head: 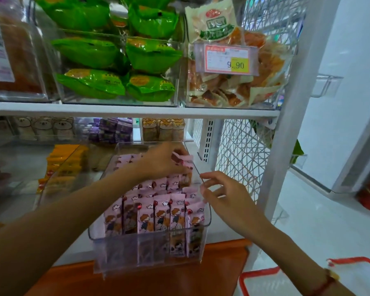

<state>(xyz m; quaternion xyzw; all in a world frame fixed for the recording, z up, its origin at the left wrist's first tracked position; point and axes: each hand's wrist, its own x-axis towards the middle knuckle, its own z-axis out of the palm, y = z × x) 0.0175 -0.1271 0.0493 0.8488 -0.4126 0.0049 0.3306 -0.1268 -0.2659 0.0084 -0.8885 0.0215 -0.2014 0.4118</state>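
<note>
Pink snack packets (184,159) gripped by fingers of left hand (162,161) over clear bin (115,251); right hand (226,197) at rim, grip cannot be told.

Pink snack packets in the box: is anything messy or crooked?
Yes. The front pink packets stand upright, but the back packets, which the left hand grips, lie crooked. The clear bin juts past the shelf edge.

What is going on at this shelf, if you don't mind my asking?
A person is arranging small pink cartoon-printed snack packets in a clear plastic bin on the white shelf. The left hand grips a few packets at the back of the bin; the right hand is at its right rim, contact unclear.
</note>
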